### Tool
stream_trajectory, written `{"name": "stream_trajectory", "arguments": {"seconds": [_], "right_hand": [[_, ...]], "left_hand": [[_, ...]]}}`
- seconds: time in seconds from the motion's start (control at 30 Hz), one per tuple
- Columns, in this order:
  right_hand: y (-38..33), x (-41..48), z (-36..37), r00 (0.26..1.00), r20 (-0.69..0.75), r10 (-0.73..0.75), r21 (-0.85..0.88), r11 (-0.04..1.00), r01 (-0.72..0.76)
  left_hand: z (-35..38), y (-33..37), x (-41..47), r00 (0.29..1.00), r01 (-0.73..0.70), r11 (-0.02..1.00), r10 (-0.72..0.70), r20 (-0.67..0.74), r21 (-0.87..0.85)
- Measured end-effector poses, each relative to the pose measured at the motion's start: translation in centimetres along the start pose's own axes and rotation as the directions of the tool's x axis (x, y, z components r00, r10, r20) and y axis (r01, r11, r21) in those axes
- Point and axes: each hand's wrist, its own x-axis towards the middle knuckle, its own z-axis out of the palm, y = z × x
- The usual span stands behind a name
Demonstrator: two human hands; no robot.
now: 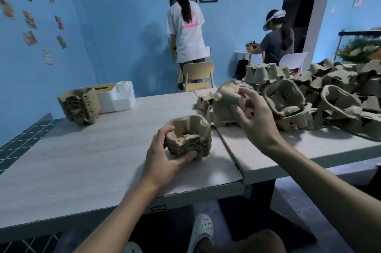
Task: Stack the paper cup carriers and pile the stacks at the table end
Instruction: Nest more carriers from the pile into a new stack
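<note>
In the head view, the left grip curled round a short stack of carriers standing near the middle of the table, with the thumb on its near side and the fingers on its left. Farther and to the right, the right grip pinched a single carrier, tilted, at the left edge of the loose heap. A taller stack stood far left, just beside a white box whose contents could not be seen.

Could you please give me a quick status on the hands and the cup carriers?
Left hand grips small stack on table. Right hand holds one carrier by loose pile. Nothing between carrier and small stack. Finished stack at far end.
</note>
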Motion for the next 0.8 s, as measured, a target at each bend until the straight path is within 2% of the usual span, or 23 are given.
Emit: {"name": "stream_trajectory", "arguments": {"seconds": [0.13, 0.23, 0.3, 0.47, 0.7, 0.8], "right_hand": [[-1.1, 0.2, 2.4, 0.999, -0.018, 0.038, 0.239, 0.97, -0.032], [-2.3, -0.4, 4.2, 0.997, 0.052, 0.053, 0.465, 0.883, -0.071], [-2.9, -0.9, 5.3, 0.992, 0.114, 0.059, 0.543, 0.832, -0.113], [-2.2, -2.3, 7.4, 0.967, 0.247, 0.062, 0.538, 0.822, -0.19], [-1.6, -2.2, 6.4, 0.964, 0.244, 0.102, 0.493, 0.843, -0.214], [-1.6, -2.0, 5.1, 0.928, 0.364, 0.081, 0.39, 0.891, -0.231]], "left_hand": [[-0.5, -0.4, 0.1, 0.999, 0.023, 0.999, -0.022, 0.039, -0.031], [-0.4, -0.2, 0.0, 0.998, 0.024, 0.999, -0.022, 0.051, -0.034], [-0.3, -0.1, 0.0, 0.999, 0.01, 0.999, -0.008, 0.045, -0.038], [-0.3, 0.1, 0.1, 0.997, -0.025, 0.996, 0.03, 0.064, -0.085], [-0.1, -0.6, 0.2, 0.998, -0.026, 0.999, 0.028, 0.064, -0.036], [-0.2, -0.6, 0.2, 0.998, -0.019, 0.999, 0.022, 0.064, -0.043]]}}
